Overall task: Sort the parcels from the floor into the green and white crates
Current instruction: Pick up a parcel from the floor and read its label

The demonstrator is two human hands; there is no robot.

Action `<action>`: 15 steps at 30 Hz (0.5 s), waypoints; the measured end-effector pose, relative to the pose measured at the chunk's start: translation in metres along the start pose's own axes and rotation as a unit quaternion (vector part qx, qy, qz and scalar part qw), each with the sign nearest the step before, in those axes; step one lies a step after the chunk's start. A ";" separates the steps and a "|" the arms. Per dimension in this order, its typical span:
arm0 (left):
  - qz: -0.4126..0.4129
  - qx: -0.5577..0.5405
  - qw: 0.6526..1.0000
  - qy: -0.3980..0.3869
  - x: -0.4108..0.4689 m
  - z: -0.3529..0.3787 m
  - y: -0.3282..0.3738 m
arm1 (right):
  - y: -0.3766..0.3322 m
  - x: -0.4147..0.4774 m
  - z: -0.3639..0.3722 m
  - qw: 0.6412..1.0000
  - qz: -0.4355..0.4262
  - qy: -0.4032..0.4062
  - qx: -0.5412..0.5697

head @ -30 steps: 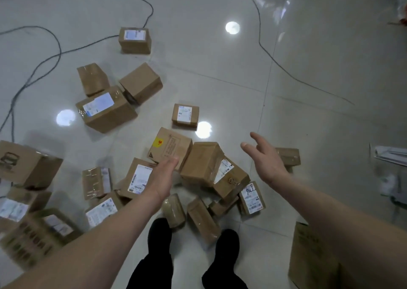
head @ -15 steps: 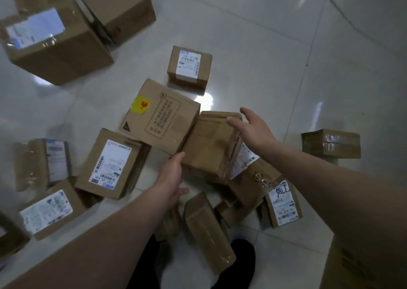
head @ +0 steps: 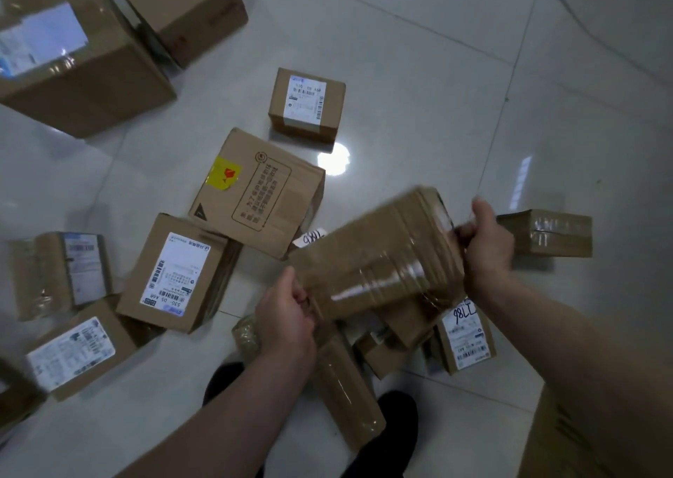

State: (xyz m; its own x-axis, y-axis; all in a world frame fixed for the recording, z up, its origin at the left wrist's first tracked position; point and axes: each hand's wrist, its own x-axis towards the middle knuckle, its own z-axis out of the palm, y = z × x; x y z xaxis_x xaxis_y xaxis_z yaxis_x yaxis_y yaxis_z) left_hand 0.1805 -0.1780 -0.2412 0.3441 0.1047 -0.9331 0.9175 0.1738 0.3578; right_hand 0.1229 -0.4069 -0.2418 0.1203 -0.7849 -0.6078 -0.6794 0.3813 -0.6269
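The person is stooped over the scatter of boxes on the floor (head: 418,76) with a tape-wrapped brown parcel (head: 378,259) raised off the heap, one hand on each end. Its long axis runs slantwise, from about eight o'clock near the body to two o'clock farther out. The left hand (head: 287,322) has its fingers curled round the eight o'clock end, and the right hand (head: 486,246) clamps the two o'clock end, so neither hand is closer to the load; the left one merely sits nearer the person's feet. It hangs over the rest of the pile, with a parcel marked 98LL (head: 466,335) below at five o'clock. The yellow-stickered box (head: 255,189) lies at ten o'clock from it, and a small taped parcel (head: 546,233) sits just beside the right hand at three o'clock. Neither of the crates is in view from here, so I cannot tell which way the carry must go. My guess is that the person will have to straighten up and turn, and a grip on both ends should keep the slick tape from slipping.
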 end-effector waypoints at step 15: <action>0.049 0.134 0.977 -0.156 0.006 0.009 0.008 | 0.059 0.002 -0.021 0.986 0.070 -0.121 0.085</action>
State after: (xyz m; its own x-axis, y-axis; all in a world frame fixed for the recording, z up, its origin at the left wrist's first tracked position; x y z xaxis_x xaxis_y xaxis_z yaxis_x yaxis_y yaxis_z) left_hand 0.1918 -0.1850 -0.2442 0.4380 -0.2029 -0.8758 0.8823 -0.0894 0.4620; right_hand 0.0683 -0.3965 -0.2699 0.2162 -0.5870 -0.7802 -0.5722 0.5713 -0.5884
